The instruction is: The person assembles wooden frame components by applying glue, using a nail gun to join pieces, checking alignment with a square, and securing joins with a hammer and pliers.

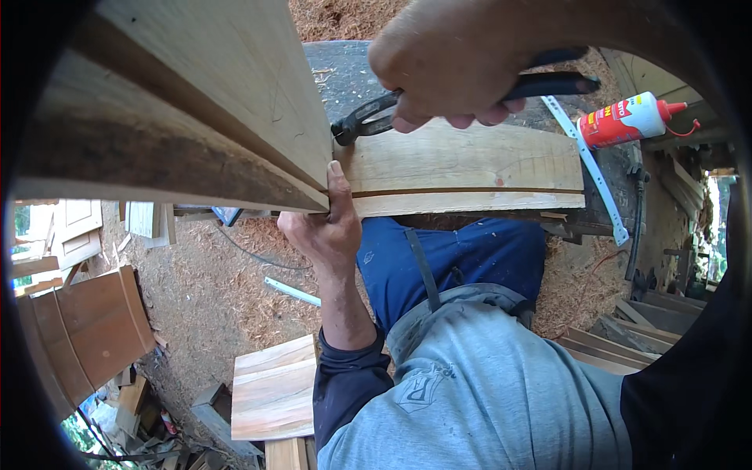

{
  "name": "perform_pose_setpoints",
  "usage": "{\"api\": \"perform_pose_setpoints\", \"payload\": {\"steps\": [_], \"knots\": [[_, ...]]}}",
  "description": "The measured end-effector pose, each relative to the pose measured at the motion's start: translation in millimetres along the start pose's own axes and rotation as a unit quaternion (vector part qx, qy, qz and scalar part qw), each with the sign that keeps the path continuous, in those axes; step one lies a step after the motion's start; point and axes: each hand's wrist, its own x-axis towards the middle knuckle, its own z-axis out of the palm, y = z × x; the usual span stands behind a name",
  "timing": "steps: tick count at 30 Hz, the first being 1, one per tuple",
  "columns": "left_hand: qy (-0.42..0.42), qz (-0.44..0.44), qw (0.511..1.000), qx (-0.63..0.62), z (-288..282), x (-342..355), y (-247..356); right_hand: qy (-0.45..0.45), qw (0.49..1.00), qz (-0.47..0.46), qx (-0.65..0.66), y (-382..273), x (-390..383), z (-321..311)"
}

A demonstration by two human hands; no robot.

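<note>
My right hand is closed around the dark handles of a pair of pincers. The pincers' jaws touch the inner corner where two grooved boards meet. One board lies lengthwise along the near edge of the workbench, with a groove near its front edge. The other board rises at the left toward the camera, also grooved. Below the jaws, my left hand grips the near corner of the joint, thumb pointing up along the seam. A nail between the jaws is too small to make out.
A red and white glue bottle lies on the bench's right, beside a pale perforated strip. Sawdust covers the floor. A pale wooden panel and a brown panel stand at lower left; stacked boards sit lower right.
</note>
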Motion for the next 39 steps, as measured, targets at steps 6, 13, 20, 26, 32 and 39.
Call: {"api": "perform_pose_setpoints", "payload": {"steps": [6,13,20,26,32,39], "knots": [[0.002,0.019,1.0,0.007,-0.2,-0.9,-3.8,0.007,0.992,0.014,-0.124,-9.1,-5.3,1.7],[0.008,0.002,1.0,-0.002,-0.1,-0.3,-1.9,0.018,0.933,0.016,-0.36,-19.8,-17.4,8.5],[0.004,-0.023,1.0,-0.014,-0.2,-1.4,-1.1,-0.011,0.638,-0.056,-0.768,-16.7,-24.3,38.2],[0.018,-0.012,1.0,-0.014,0.9,-1.1,0.7,-0.029,0.51,-0.069,-0.857,-12.4,-30.8,66.5],[0.013,0.044,0.999,0.017,1.1,-0.6,-1.6,-0.003,0.694,-0.136,-0.707,2.1,-26.2,44.7],[0.03,0.006,1.0,-0.003,0.5,-0.7,0.2,0.036,0.985,0.039,-0.166,-9.7,-52.2,40.4]]}}
